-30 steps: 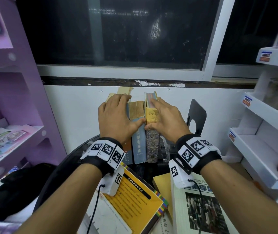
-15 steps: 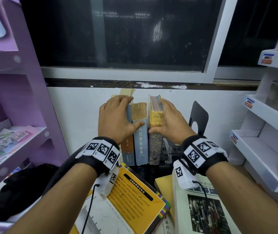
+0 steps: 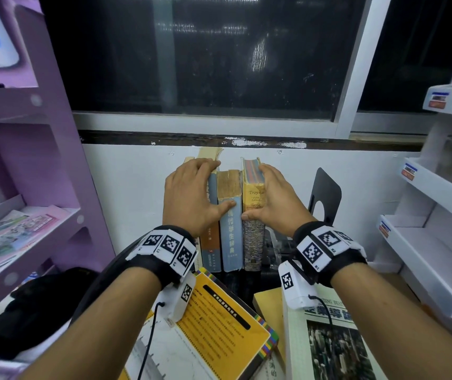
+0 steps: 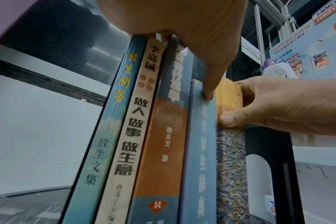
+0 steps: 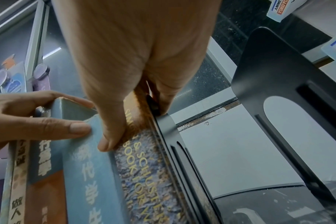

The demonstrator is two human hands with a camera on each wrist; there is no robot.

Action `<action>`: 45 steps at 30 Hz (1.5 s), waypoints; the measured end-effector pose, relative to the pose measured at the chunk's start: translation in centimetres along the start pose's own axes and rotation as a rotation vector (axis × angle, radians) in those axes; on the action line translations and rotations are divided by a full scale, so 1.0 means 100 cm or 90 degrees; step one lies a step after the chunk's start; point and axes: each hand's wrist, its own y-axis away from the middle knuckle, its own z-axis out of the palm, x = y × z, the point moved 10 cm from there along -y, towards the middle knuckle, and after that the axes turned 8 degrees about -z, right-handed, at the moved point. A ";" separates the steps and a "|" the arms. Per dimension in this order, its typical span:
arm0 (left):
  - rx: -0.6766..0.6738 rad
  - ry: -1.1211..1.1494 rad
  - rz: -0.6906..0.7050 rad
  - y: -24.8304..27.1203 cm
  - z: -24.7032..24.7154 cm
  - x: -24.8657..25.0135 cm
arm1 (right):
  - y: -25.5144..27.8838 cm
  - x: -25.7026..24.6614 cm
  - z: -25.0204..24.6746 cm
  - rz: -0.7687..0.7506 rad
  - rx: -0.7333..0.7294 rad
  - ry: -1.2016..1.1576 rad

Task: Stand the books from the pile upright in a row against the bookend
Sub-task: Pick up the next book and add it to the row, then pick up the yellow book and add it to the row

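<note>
In the head view, a row of upright books (image 3: pixel 229 215) stands on the dark round desk (image 3: pixel 235 283) against the white wall below the window. The left hand (image 3: pixel 192 196) lies over the top of the left books, fingers bent over their upper edges and thumb pressed on the spine of the pale blue hardback book (image 3: pixel 231 237). The right hand (image 3: pixel 275 198) clasps the yellow-topped, speckled-spine book (image 3: pixel 252 220) at the row's right end, fingers over its far side and thumb on its spine. A black metal bookend with an arched cut-out (image 3: pixel 324 196) stands just right of that hand, apart from the row. Nearer the camera lie an orange-covered book (image 3: pixel 219 322) and a white book with a black-and-white photograph (image 3: pixel 329 346), flat on the desk. A purple shelf unit (image 3: pixel 27 165) stands at the left and a white shelf unit (image 3: pixel 438 204) at the right.

In the left wrist view, five spines stand side by side, leaning slightly right. The left hand's thumb (image 4: pixel 208 84) touches the pale blue spine, while the right hand pinches the speckled book between thumb and fingers. A black bookend upright (image 4: pixel 267 151) sits directly beside that book.

In the right wrist view, the right hand grips the speckled book, a black plate (image 5: pixel 169 128) flush against its cover, and the larger bookend stands apart at the right.
</note>
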 end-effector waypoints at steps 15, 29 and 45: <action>-0.059 0.055 -0.015 0.017 -0.035 -0.007 | 0.032 -0.025 -0.028 -0.002 0.010 -0.019; -0.537 0.095 -0.284 0.121 -0.004 -0.044 | 0.119 -0.045 0.022 0.131 -0.357 0.034; -0.768 0.022 -0.300 0.191 -0.012 -0.036 | 0.169 -0.060 0.083 0.137 -0.525 0.115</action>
